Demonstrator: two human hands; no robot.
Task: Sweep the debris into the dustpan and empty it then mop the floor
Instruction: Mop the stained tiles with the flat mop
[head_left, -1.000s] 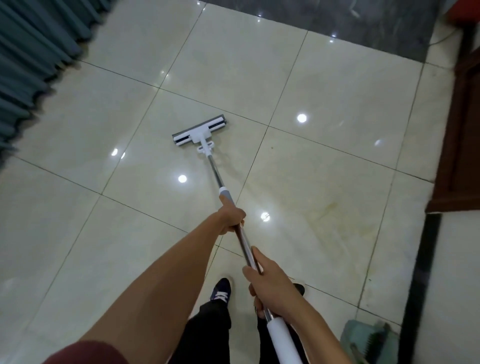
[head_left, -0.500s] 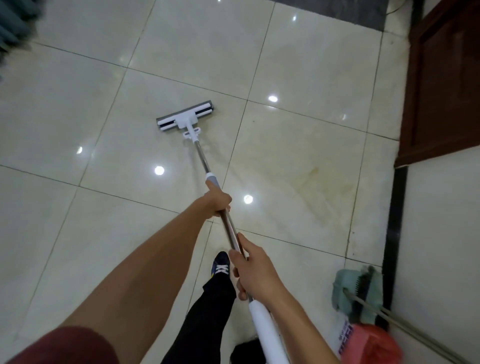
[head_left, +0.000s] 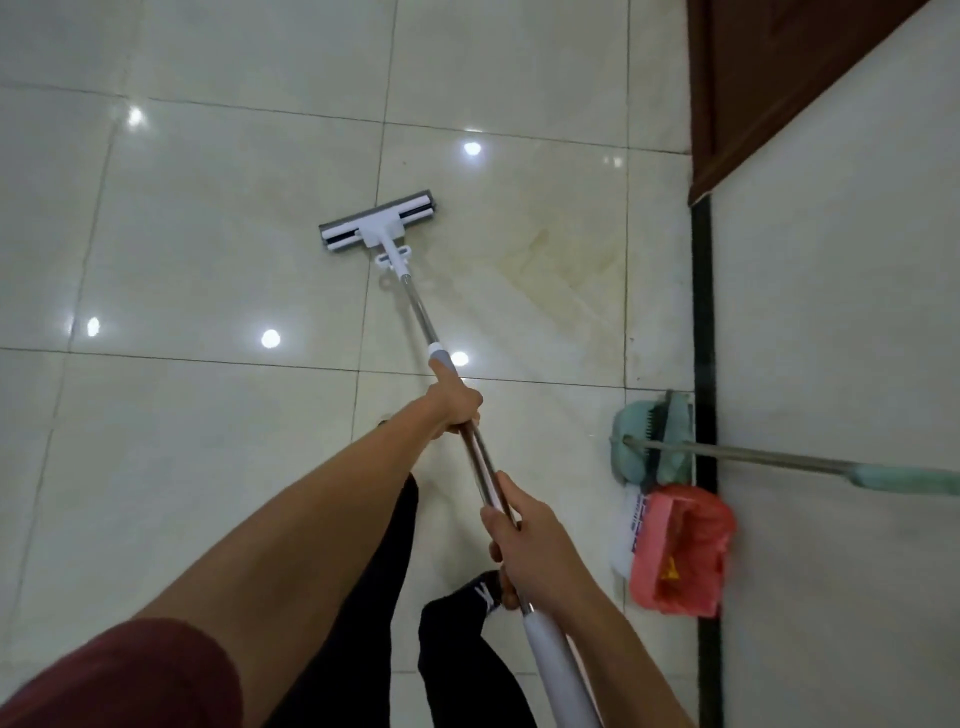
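Note:
A flat mop with a white and grey head (head_left: 378, 223) rests on the glossy cream tiled floor (head_left: 208, 260), its metal pole running back toward me. My left hand (head_left: 454, 402) grips the pole just below its grey collar. Nearer to me, my right hand (head_left: 524, 545) grips the same pole above the white handle end. A green dustpan with a brush (head_left: 652, 441) stands by the wall on the right, its long handle lying across the wall's foot.
A red plastic-lined bin (head_left: 680, 553) sits beside the dustpan against the white wall (head_left: 831, 338). A dark wooden door (head_left: 769, 78) is at the upper right. My dark trouser legs and shoes (head_left: 483, 592) stand below the pole. A yellowish stain (head_left: 540, 260) marks the tile right of the mop head.
The view has swung to the right, bringing the dustpan, bin and wall fully into sight. The mop head now lies nearer the stained tile. Both hands keep their grip on the pole.

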